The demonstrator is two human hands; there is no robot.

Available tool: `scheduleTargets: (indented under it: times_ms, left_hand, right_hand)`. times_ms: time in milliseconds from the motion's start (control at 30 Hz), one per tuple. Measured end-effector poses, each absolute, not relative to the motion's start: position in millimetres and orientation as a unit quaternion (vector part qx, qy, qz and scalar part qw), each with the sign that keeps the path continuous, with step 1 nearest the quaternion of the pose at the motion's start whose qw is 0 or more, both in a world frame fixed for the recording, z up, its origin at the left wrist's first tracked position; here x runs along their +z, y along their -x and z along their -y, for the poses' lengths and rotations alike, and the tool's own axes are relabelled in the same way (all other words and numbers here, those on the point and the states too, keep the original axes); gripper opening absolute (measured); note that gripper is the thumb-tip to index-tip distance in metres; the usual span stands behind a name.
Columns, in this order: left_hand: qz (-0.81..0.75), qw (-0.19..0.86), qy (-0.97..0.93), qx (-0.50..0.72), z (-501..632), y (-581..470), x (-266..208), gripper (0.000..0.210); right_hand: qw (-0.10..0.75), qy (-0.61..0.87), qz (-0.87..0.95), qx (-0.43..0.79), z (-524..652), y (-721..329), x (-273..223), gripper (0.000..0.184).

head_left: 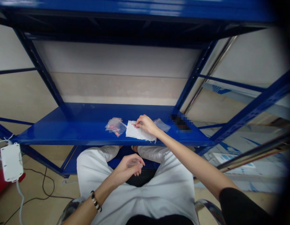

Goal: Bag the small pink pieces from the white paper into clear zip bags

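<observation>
On the blue shelf, my right hand [146,124] is closed in a pinch over a white cloth or tissue [137,134]. Small reddish-pink bits [135,125] lie on it at my fingertips; whether some are between the fingers cannot be seen. Nearer my body, over my lap, my left hand [129,168] is curled around a clear plastic piece [133,161], whose exact kind I cannot make out. Left of the cloth lies a clear zip bag [115,126] with pink and red bits in it. Another clear bag [162,125] is partly behind my right wrist.
A blurred-out dark object [181,122] lies at the right of the blue shelf [72,128]. An upper shelf [135,14] hangs overhead between blue posts. At the left is a white power box [12,162] with cables.
</observation>
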State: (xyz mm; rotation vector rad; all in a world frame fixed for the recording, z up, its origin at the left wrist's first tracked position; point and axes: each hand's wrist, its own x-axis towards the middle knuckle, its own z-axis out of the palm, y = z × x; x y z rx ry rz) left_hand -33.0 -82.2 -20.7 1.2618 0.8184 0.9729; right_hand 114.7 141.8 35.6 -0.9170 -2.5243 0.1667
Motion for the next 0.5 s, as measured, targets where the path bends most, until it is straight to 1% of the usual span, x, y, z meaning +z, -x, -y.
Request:
scheduleTargets:
  times_ms: [233, 500]
  left_hand:
    - [-0.372, 0.623, -0.544, 0.42, 82.2, 32.9, -16.2, 0.033]
    - [-0.366, 0.626, -0.544, 0.422, 81.4, 32.0, -25.6, 0.033]
  right_hand:
    - [0.167, 0.337, 0.927, -0.009, -127.8, -121.2, 36.1, 0.008]
    - [0.168, 0.346, 0.923, -0.007, -131.6, -122.5, 29.8, 0.01]
